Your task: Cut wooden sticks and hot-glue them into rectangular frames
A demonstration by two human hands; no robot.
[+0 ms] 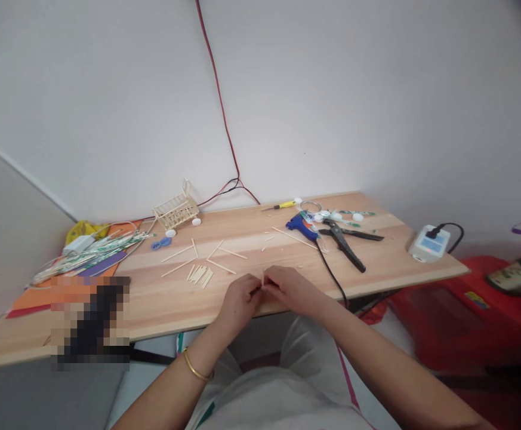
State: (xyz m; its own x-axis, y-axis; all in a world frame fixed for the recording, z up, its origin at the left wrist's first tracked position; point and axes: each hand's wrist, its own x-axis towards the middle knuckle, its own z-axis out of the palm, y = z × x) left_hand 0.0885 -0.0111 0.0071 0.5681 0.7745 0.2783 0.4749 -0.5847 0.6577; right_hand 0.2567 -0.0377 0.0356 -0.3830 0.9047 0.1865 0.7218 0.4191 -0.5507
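Observation:
Close to the table's front edge, my left hand (241, 297) and my right hand (290, 288) meet with fingers pinched together. Between their fingertips a short pale wooden stick (262, 277) stands roughly upright; most of it is hidden. Just beyond my left hand lies a group of short cut sticks (200, 275). Longer sticks (177, 269) are laid out behind these in two angled arrangements. A small cart made of sticks (176, 210), with white bottle caps as wheels, stands at the back left.
Right of my hands lie a blue glue gun (302, 227), black-handled cutters (344, 246) and a yellow craft knife (284, 205). A white power box (429, 243) sits at the right edge. Wrapped sticks (90, 254), coloured paper (36, 298) and blue caps (160, 243) are left.

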